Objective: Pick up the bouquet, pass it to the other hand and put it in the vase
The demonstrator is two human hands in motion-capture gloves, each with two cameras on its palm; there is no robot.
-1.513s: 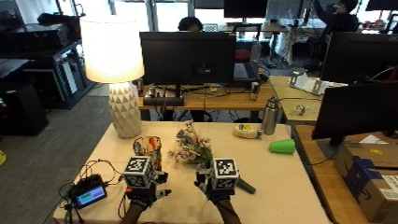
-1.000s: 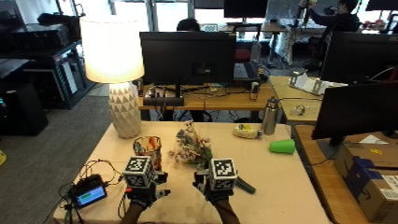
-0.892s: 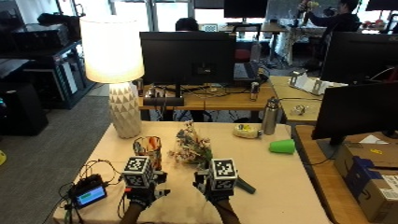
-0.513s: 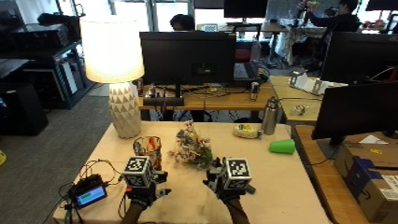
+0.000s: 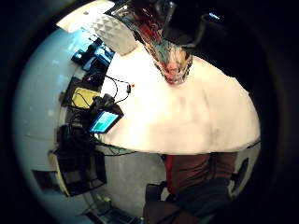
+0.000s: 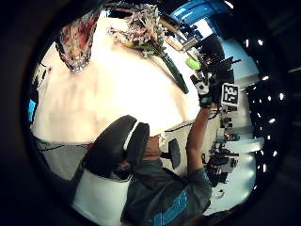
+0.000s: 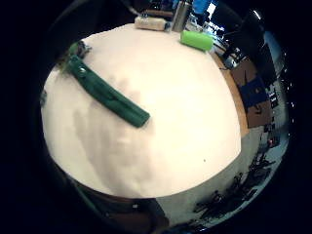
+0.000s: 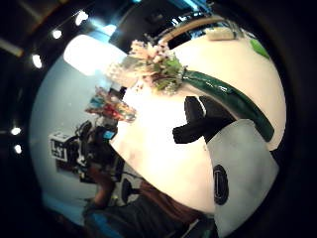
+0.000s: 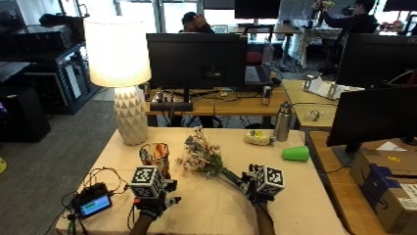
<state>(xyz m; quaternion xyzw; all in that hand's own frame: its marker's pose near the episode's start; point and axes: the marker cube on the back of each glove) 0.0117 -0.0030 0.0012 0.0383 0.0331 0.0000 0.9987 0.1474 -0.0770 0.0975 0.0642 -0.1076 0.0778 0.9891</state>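
Bouquet of pale flowers with green wrapped stem point(image 9: 207, 160) lies mid-frame; right hand point(image 9: 259, 188) hovers over stem, fingers extended, empty, ready to grasp; left hand point(image 9: 155, 201) grip unclear, below glass vase point(image 9: 155, 154).

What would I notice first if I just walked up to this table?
Probably the big glowing lamp at the table's far left corner. Next, the bouquet lying in the middle of the table, its green stem pointing toward the right hand, with the colourful vase standing just left of it.
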